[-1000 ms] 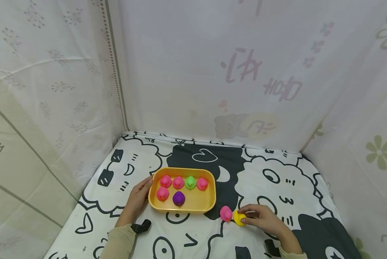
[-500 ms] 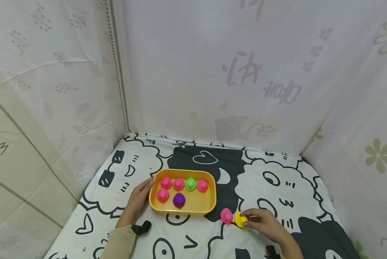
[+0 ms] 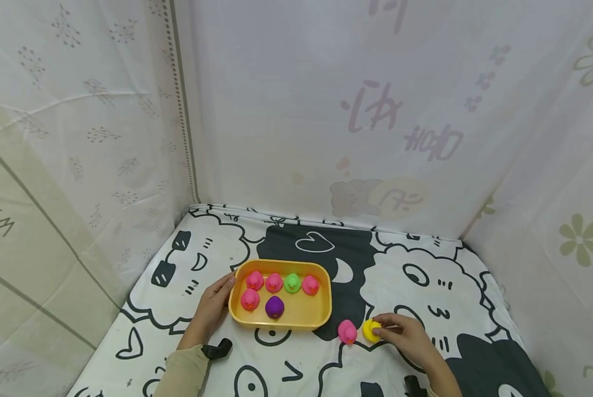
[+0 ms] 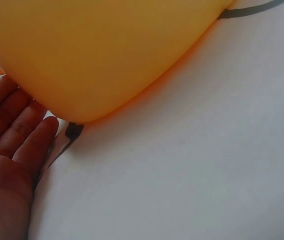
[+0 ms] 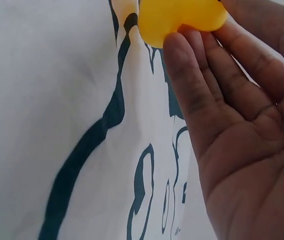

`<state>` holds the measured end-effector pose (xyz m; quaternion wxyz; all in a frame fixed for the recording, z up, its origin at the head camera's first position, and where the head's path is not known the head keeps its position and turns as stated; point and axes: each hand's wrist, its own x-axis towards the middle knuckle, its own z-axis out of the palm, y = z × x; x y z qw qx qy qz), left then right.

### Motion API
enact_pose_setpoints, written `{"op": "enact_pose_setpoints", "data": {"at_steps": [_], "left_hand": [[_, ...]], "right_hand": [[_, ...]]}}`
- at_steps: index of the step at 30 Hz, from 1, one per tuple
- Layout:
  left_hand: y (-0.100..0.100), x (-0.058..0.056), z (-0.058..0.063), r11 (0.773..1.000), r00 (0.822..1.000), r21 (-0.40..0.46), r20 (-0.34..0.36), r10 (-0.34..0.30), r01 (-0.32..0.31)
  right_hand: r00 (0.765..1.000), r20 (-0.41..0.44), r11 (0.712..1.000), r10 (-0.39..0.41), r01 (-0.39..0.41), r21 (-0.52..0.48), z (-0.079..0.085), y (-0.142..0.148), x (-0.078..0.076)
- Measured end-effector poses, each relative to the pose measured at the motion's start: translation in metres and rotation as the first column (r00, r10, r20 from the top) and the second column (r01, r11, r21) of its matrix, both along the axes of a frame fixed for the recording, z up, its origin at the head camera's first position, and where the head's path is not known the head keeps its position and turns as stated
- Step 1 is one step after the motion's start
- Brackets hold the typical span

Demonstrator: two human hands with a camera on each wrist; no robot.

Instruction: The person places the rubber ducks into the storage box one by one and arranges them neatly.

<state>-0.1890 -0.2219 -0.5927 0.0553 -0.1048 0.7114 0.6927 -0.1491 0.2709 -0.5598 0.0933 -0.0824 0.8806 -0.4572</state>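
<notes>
In the head view my right hand [image 3: 406, 335] pinches a yellow rubber duck [image 3: 372, 330] between thumb and fingers, close over the cloth. The right wrist view shows the yellow duck [image 5: 176, 20] at the fingertips, partly cut off by the frame's top. A pink rubber duck [image 3: 347, 331] sits just left of it. My left hand [image 3: 212, 302] rests against the left end of a yellow tray [image 3: 303, 320], its fingers [image 4: 37, 145] extended along the outer wall in the left wrist view. Inside the tray stand several pink ducks [image 3: 250, 299], a green duck [image 3: 292, 283] and a purple duck [image 3: 274, 307].
A white cloth [image 3: 286, 353] with black cartoon drawings covers the table. Pale printed curtains [image 3: 296, 110] enclose it at the back and on both sides. Dark straps [image 3: 218, 349] sit on the wrists.
My right hand has shifted the yellow duck slightly right, widening the gap to the pink duck. My left hand and the tray hold their place; the head view has tilted a little.
</notes>
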Motion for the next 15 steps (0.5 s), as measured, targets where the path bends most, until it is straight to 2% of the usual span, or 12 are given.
{"op": "enact_pose_setpoints", "data": {"at_steps": [6, 15], "left_hand": [[0.0, 0.001, 0.001, 1.0, 1.0, 0.007, -0.006, -0.006, 0.006], [-0.001, 0.0, -0.001, 1.0, 1.0, -0.005, -0.024, -0.006, 0.005]], "right_hand": [[0.999, -0.02, 0.999, -0.044, 0.045, 0.021, 0.003, -0.006, -0.006], [0.998, -0.064, 1.0, -0.008, 0.007, -0.004, 0.017, -0.018, -0.019]]}}
